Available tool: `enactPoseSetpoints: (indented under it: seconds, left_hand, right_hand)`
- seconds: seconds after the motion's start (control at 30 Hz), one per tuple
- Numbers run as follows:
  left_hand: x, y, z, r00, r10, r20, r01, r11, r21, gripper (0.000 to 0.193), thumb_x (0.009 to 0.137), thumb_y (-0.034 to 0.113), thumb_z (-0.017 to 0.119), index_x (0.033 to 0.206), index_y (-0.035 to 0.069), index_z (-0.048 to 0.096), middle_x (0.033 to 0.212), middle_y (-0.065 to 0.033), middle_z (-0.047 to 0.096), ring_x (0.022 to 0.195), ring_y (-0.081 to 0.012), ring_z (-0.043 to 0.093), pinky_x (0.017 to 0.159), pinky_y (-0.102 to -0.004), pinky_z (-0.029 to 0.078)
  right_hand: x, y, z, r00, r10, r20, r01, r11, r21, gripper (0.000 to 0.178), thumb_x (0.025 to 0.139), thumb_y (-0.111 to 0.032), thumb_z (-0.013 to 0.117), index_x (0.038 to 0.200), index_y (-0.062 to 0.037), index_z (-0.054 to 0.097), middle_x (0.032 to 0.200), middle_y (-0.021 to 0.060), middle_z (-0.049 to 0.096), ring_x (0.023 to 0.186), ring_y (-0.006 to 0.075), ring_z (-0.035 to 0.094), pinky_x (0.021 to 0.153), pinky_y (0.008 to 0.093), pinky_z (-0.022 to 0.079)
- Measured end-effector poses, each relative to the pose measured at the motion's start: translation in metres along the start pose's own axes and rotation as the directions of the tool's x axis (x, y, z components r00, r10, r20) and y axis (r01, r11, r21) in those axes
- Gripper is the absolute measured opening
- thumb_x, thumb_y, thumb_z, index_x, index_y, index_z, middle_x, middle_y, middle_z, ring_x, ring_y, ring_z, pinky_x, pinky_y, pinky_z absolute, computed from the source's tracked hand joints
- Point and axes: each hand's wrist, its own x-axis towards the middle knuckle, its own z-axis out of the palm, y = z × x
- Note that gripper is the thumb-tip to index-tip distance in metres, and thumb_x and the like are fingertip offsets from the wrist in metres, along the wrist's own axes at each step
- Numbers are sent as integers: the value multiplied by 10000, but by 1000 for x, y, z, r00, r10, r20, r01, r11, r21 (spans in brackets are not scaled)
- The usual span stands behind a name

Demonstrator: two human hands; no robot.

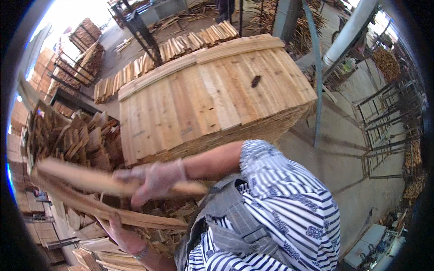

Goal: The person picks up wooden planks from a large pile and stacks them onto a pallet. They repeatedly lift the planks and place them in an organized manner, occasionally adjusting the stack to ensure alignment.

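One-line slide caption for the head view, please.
Right hand on a motion-blurred upper board, left hand against a lower board, beside a broad plank stack.

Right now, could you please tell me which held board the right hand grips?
The upper board, nearer the plank stack; the lower board touches the left hand.

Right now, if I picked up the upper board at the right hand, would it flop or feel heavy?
The upper board would probably stay stiff: it reaches past the right hand with no obvious sag, though blurred. Its slim shape suggests it's fairly light. Its long, flattish form seems unlikely to roll.
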Motion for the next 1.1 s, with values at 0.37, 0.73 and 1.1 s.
enactPoseSetpoints:
  seconds: [0.37,0.73,1.1]
  left_hand:
    - [92,-47,168,463,-46,885,-855,238,460,1017,554,132,863,1472,67,429,1354,-162,515,1279,-371,483,1165,-459,355]
    - [126,-145,231,486,-490,724,-780,130,612,885,689,86,709,1519,153,412,1454,-181,510,1390,-341,448,1196,-441,277]
    - [124,-151,229,603,-534,593,-686,31,727,894,699,134,689,1541,149,390,1529,-174,425,1438,-371,373,1223,-452,260]
  right_hand:
    - [-299,-1,-228,654,250,-714,-743,40,-668,818,774,-455,754,1514,-235,483,1358,196,550,1266,373,542,1094,444,429]
    - [-318,58,-261,829,214,-517,-506,-108,-856,876,771,-376,770,1523,-99,414,1518,235,393,1380,434,394,1164,497,340]
    - [-322,54,-291,843,270,-465,-463,-76,-883,903,700,-310,821,1501,-147,437,1443,234,441,1308,447,444,1117,494,396]
